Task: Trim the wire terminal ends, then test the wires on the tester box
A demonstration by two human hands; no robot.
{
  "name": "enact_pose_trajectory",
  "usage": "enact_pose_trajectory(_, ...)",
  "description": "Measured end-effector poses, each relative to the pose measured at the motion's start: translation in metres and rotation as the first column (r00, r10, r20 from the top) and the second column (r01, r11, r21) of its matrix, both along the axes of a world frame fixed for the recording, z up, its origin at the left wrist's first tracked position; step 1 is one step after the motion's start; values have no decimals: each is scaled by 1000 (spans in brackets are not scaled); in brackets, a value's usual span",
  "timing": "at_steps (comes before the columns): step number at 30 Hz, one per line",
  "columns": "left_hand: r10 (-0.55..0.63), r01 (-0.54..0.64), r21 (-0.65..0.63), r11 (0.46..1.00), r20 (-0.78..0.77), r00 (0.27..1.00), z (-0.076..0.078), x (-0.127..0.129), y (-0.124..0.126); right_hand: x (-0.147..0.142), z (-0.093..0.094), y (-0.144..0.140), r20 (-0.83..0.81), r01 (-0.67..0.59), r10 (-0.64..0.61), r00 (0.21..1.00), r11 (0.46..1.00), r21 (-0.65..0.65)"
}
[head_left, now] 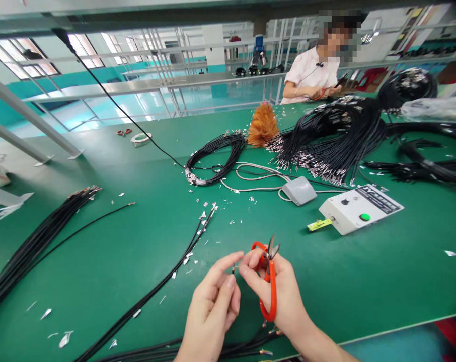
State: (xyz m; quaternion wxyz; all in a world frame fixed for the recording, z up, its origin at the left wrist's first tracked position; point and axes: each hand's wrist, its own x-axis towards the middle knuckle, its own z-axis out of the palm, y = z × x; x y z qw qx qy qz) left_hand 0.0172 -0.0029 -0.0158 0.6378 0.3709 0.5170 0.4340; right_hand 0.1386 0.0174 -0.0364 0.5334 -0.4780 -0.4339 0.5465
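Observation:
My left hand [212, 296] is closed, pinching the end of a thin black cable [233, 270] between thumb and fingers. Just beside it, my right hand [286, 296] holds scissors [273, 289] with red handles, looped over the fingers. The short blades point up and away, slightly apart. Right thumb and forefinger meet close to the cable's tip; a fine pale strand seems to run between them. Below the hands lie more black cables [160, 349] with bare ends, partly hidden by my wrists. Two or so stripped cables [167, 274] stretch across the green table [156, 226] to my left.
A black cable bundle [43, 241] lies at far left. Scraps of foil [65, 339] are scattered about. Ahead are a coil of cable [216, 161], an orange-brown fluffy bundle [263, 125], a grey pedal [299, 191] and a white control box [360, 208]. A co-worker [311, 75] sits opposite.

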Motion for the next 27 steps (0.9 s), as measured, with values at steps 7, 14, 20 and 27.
enact_pose_trajectory(7,-51,51,-6,999,-32,998,-7,-3,3,8,4,-3,252,-114,69,965,979,170)
enact_pose_trajectory(14,-11,15,-42,999,91,996,3,-11,8,31,2,7,761,-223,68,646,969,103)
enact_pose_trajectory(20,-2,13,-83,996,129,992,8,-10,7,32,-2,4,904,-277,-144,403,922,270)
enact_pose_trajectory(27,-4,16,-93,996,122,993,9,-8,4,29,1,5,902,-306,-224,368,887,345)
